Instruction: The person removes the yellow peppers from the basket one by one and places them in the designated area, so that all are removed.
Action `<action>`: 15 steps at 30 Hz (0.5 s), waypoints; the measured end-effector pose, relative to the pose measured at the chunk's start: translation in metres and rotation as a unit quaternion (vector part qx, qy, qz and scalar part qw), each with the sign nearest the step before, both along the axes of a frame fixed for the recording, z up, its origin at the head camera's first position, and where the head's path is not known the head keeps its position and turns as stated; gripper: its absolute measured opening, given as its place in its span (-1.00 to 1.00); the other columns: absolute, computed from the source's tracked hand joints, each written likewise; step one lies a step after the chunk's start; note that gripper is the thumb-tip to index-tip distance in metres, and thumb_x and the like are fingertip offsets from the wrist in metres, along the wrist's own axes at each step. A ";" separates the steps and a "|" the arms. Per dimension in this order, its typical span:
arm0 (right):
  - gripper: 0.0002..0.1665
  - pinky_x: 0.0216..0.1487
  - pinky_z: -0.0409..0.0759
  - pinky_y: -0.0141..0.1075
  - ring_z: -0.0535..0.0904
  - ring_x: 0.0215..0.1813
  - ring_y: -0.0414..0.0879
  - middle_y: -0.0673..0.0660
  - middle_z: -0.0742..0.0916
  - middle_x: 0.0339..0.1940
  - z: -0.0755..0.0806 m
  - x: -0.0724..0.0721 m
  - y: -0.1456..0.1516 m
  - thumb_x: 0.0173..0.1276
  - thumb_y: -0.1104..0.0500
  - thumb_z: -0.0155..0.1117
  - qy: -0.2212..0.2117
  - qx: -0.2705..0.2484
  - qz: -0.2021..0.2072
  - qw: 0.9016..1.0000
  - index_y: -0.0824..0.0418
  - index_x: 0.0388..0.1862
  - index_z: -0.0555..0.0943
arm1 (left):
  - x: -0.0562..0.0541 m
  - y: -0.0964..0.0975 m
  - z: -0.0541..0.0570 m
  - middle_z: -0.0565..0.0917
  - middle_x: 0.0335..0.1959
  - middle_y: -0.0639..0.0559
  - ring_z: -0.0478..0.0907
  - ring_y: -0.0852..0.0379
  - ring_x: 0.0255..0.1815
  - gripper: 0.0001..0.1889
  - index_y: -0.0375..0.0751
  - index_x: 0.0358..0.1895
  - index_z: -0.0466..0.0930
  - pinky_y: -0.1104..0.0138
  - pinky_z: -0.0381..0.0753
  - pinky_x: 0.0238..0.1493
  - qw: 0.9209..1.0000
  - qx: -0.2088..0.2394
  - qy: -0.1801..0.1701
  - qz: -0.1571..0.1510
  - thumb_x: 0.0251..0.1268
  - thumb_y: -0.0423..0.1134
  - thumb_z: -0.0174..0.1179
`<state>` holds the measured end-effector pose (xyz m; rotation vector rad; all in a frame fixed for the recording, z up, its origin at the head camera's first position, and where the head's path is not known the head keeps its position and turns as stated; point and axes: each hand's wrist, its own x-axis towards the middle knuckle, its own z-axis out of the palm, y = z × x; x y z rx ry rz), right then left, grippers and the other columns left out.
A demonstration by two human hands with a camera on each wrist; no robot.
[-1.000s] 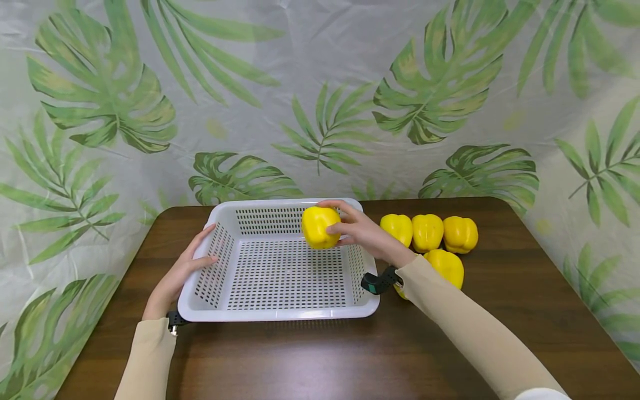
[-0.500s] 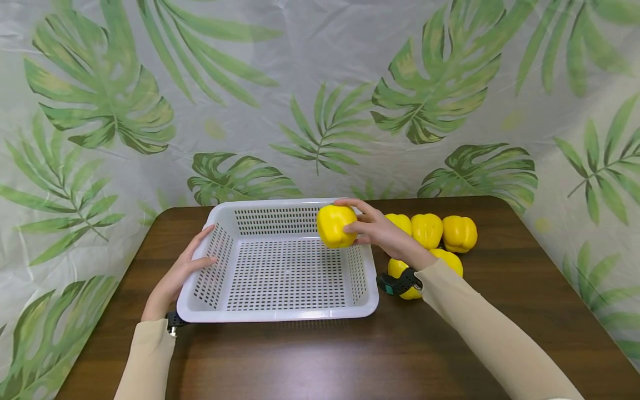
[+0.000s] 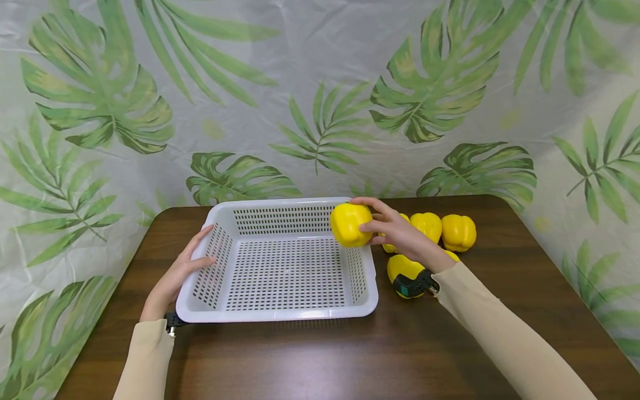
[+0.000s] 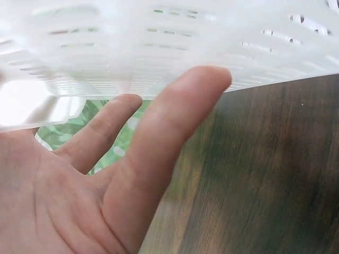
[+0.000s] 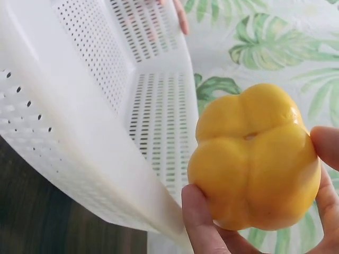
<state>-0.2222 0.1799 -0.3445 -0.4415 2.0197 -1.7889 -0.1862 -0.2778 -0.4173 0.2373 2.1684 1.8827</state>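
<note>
My right hand (image 3: pixel 397 229) grips a yellow bell pepper (image 3: pixel 350 225) over the back right corner of a white perforated basket (image 3: pixel 280 315). In the right wrist view the pepper's lobed end (image 5: pixel 254 159) faces the camera, with fingertips at its lower left and right side. At the basket's left side, my left hand (image 3: pixel 180 272) holds the rim and wall. In the left wrist view its thumb (image 4: pixel 169 121) lies extended against the slotted wall. The basket's perforated floor is visible.
To the basket's right, several yellow bell peppers (image 3: pixel 459 233) stand on the dark wooden table (image 3: pixel 310 361); my right forearm partly covers the nearer ones. A leaf-patterned cloth (image 3: pixel 320 66) hangs behind the table.
My right hand and its bell pepper have moved right, from above the basket's interior to its right rim. My left hand and the basket have stayed nearly still.
</note>
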 end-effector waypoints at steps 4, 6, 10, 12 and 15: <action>-0.33 0.09 0.44 0.16 0.38 0.17 0.21 0.26 0.32 0.35 0.001 0.002 0.006 0.39 0.20 0.15 -0.007 -0.002 -0.009 1.000 0.01 0.44 0.21 | 0.000 0.000 0.000 -0.11 0.48 -0.31 0.21 -0.42 0.23 -0.22 0.19 0.54 -0.25 -0.06 0.56 -0.13 1.000 0.004 -0.001 -0.002 0.43 -0.32 -0.01; -0.33 0.11 0.42 0.18 0.37 0.18 0.21 0.26 0.31 0.35 0.001 0.002 0.009 0.39 0.19 0.16 -0.011 -0.002 -0.013 1.000 0.01 0.44 0.21 | 0.000 0.000 0.000 -0.11 0.48 -0.31 0.21 -0.41 0.23 -0.22 0.19 0.54 -0.25 -0.06 0.56 -0.13 1.000 0.004 0.000 -0.003 0.43 -0.33 -0.02; -0.31 0.15 0.39 0.20 0.37 0.18 0.20 0.25 0.29 0.36 0.000 0.003 0.016 0.39 0.18 0.16 -0.014 -0.006 -0.019 1.000 0.03 0.44 0.19 | 0.000 0.000 0.000 -0.11 0.48 -0.31 0.21 -0.41 0.23 -0.22 0.18 0.54 -0.25 -0.06 0.56 -0.14 1.000 0.004 0.000 -0.004 0.43 -0.32 -0.02; -0.31 0.14 0.41 0.17 0.37 0.18 0.19 0.23 0.27 0.38 -0.001 0.003 0.019 0.39 0.18 0.15 -0.013 -0.004 -0.022 1.000 0.04 0.45 0.18 | 0.000 0.000 0.000 -0.11 0.48 -0.31 0.22 -0.41 0.22 -0.22 0.19 0.54 -0.25 -0.07 0.56 -0.14 1.000 0.004 -0.001 -0.004 0.43 -0.32 -0.02; -0.32 0.09 0.45 0.08 0.39 0.15 0.16 0.20 0.23 0.41 -0.004 0.003 0.024 0.40 0.16 0.14 -0.008 0.004 -0.024 1.000 0.04 0.45 0.18 | 0.001 0.000 0.000 -0.11 0.48 -0.31 0.23 -0.40 0.22 -0.22 0.19 0.54 -0.26 -0.07 0.56 -0.14 1.000 0.006 -0.003 -0.004 0.43 -0.31 -0.02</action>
